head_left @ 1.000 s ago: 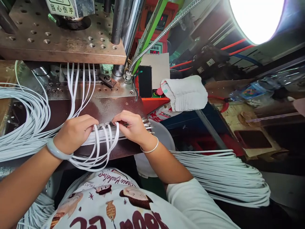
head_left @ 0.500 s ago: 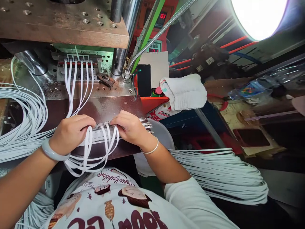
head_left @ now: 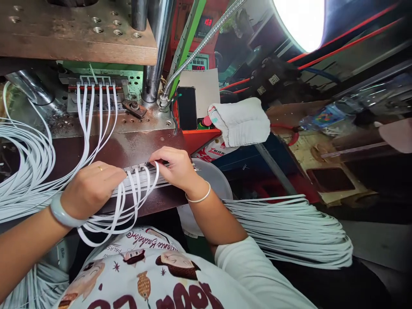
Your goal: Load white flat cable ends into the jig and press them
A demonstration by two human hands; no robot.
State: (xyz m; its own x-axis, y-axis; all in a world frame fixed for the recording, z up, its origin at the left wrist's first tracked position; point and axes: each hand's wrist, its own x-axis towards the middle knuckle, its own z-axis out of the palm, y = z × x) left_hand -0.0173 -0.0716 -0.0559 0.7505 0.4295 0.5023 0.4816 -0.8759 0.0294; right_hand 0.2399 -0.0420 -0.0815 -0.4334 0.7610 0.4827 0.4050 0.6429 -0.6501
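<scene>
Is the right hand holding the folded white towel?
No, the right hand grips the white flat cables, while the towel lies apart beside the phone.

We are looking at a factory workstation: a steel press point(head_left: 80, 38) is standing before us, digital control panels point(head_left: 198, 64) are glowing just right of it, and bundled white cables point(head_left: 289, 231) are lying below and beside it.

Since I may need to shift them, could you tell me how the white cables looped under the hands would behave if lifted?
Probably floppy: the white cables sag in loose loops below the left hand and right hand. Likely light, since one hand steadies several at once. Apt to tangle, as the loops cross.
</scene>
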